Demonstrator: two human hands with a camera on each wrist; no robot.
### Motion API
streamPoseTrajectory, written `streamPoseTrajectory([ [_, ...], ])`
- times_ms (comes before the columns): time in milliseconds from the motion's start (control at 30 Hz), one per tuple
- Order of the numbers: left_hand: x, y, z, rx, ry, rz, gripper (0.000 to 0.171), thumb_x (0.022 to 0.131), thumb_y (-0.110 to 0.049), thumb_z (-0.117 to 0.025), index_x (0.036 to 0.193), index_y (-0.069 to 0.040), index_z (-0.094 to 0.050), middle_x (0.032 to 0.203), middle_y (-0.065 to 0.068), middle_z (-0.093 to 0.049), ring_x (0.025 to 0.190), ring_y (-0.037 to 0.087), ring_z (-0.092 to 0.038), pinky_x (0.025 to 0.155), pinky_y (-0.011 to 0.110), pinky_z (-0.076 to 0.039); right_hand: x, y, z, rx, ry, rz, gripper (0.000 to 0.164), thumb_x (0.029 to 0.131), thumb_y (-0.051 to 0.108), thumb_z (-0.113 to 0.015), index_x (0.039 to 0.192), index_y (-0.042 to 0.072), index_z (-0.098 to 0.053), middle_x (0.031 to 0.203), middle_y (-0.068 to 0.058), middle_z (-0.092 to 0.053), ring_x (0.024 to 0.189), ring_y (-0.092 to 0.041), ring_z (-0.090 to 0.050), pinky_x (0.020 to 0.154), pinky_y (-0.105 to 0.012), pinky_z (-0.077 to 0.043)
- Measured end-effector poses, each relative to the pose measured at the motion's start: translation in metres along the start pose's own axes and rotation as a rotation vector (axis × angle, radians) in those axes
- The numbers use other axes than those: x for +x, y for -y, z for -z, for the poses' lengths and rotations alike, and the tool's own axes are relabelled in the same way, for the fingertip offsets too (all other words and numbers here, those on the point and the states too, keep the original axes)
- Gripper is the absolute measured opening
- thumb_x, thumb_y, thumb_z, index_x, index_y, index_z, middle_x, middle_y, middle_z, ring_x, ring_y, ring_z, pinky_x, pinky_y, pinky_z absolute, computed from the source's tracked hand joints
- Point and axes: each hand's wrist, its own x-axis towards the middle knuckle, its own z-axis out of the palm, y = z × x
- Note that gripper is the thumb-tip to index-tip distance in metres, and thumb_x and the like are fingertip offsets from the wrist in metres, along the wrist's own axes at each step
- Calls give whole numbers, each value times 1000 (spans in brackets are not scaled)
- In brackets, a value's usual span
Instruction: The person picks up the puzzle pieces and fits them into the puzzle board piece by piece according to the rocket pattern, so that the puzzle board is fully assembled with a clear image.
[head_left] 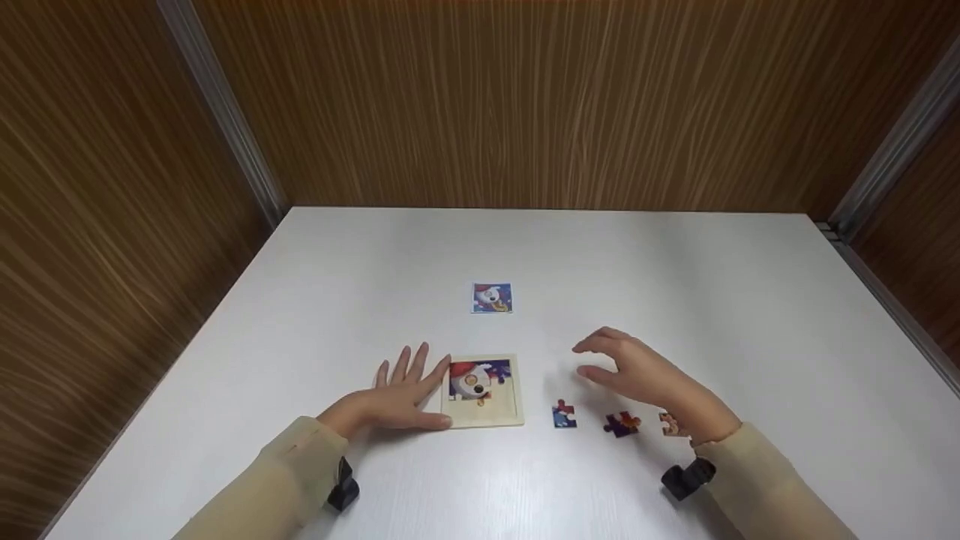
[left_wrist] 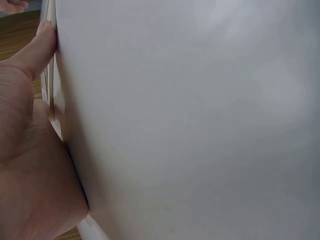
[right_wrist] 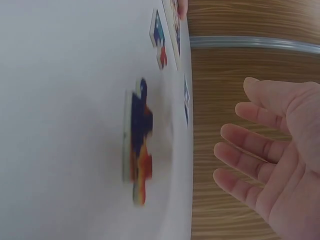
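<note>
My left hand [head_left: 405,399] lies spread on the table, thumb and forefinger touching the left edge of a pale wooden puzzle tray [head_left: 484,421]. Fitted inside the tray's upper part are joined jigsaw pieces [head_left: 471,380] picturing a white dog with a red hat; bare wood shows below them. Raised over the table, my right hand [head_left: 637,369] has loosely bent fingers and nothing in its grasp. Three loose pieces lie to the right of the tray: a blue and red piece [head_left: 564,415], a dark purple and orange piece [right_wrist: 140,142], and an orange piece [head_left: 672,424] partly hidden by the right wrist.
A small picture card [head_left: 492,298] of the same dog lies behind the tray. The white table [head_left: 637,277] meets brown wood-grain panels [head_left: 525,105] at the back and sides. Each sleeve cuff carries a black wrist device [head_left: 688,478].
</note>
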Motion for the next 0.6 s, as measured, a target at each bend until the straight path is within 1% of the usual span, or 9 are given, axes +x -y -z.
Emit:
streamPoseTrajectory([
  [100,0,0,1,0,2,-10,98,79,-69,-52,151,-25,-1,152,14,21,135,34,24,103,58,13,-8,-7,5,9,-32,7,31,88,20,-66,115,5,-63,113,-5,-60,108,-26,-55,89,-44,-46],
  [300,0,0,2,-11,3,-16,98,79,-69,-52,151,-25,-2,151,15,21,135,35,25,103,58,14,-23,-20,16,38,-84,-18,29,87,16,-66,114,4,-63,111,-8,-60,105,-29,-56,85,-47,-47],
  [433,0,0,1,-9,3,-14,98,79,-69,-51,151,-25,-1,151,15,21,135,35,25,103,58,14,-32,-26,21,43,-110,-43,28,87,14,-66,113,5,-64,110,-9,-61,103,-30,-57,84,-48,-47],
  [600,0,2,0,-2,0,-3,98,78,-70,-51,151,-25,-2,151,15,21,135,34,25,103,58,13,-43,-34,26,52,-143,-50,26,88,13,-66,112,3,-64,110,-9,-61,101,-31,-56,83,-49,-47],
])
